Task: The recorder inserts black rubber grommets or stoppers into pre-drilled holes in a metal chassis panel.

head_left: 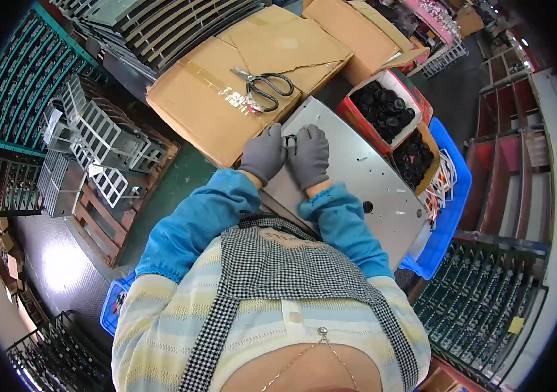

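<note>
My left hand (265, 154) and my right hand (308, 155), both in grey gloves, are side by side at the far left part of a flat grey metal panel (367, 173). Their fingers are curled and closed, with the thumbs nearly meeting. A small dark bit shows between the hands, too little of it to name, and the fingertips are hidden. The panel has several small holes and a round black piece (367, 207) on its right part. Beyond my left hand, black-handled scissors (265, 85) lie on a closed cardboard box (206, 98).
Right of the panel stand a red-and-white box (404, 96) of round black parts, a carton (430, 147) of dark small parts and a blue bin (456, 189) with white-and-orange wires. On the left, metal frames (110, 140) sit on a wooden pallet (99, 225). Stacked metal panels (174, 29) stand behind.
</note>
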Available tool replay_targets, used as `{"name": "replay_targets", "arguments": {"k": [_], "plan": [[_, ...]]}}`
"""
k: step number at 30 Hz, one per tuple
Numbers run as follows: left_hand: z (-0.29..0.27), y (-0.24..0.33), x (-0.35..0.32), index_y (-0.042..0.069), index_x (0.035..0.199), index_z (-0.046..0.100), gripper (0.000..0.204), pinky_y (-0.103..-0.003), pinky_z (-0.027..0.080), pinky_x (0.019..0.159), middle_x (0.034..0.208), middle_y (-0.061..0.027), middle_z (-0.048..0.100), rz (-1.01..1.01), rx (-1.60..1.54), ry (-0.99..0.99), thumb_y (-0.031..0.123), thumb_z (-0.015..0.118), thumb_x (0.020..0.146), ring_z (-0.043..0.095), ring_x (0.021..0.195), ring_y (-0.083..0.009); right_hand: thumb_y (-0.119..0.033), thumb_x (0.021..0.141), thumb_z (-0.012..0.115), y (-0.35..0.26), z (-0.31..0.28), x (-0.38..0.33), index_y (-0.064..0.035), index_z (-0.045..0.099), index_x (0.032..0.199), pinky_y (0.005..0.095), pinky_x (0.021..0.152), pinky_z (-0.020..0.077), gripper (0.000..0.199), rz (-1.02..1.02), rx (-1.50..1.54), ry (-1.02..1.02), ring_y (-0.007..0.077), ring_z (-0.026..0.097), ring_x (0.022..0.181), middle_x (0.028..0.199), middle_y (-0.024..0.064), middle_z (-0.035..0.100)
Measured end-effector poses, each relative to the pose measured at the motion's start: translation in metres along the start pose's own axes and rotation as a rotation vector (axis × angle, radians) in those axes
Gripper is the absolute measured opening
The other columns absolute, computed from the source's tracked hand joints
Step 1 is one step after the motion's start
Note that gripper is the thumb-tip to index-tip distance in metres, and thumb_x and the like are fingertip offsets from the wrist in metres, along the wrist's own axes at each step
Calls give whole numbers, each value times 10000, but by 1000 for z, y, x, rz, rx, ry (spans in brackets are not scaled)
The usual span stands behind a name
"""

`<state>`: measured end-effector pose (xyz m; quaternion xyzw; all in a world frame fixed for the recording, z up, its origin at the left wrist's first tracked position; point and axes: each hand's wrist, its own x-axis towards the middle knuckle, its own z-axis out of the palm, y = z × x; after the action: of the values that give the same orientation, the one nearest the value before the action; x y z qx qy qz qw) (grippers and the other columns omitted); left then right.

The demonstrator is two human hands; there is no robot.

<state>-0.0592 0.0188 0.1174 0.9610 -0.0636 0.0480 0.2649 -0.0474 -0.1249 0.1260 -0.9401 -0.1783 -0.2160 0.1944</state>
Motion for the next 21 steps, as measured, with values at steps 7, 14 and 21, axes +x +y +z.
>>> {"name": "replay_targets", "arguments": {"k": [7,14,21], "plan": [[3,1,4,30,1198,485,373,-481,544,670,987,-220,665,-1,-27,31,256,566,912,670,792,-396,-193,811,655,17,1,6,-15,588,925,461,844,451,222,124,104,60,371,559,981,1060,169,585],[-2,-8,4,65,1102,542,314,-499,544,685,878,-197,692,-117,-101,54,272,610,874,682,755,-399,-293,816,641,22,30,8,-1,613,975,501,859,428,334,-167,-33,40,395,542,1005,1071,198,593],[-6,4,-4,50,1069,537,287,-484,526,751,930,-203,678,-160,-142,60,258,606,883,672,850,-388,-112,819,640,35,-13,23,1,623,1037,459,906,462,246,-309,386,-254,380,561,1051,1134,182,618]]}}
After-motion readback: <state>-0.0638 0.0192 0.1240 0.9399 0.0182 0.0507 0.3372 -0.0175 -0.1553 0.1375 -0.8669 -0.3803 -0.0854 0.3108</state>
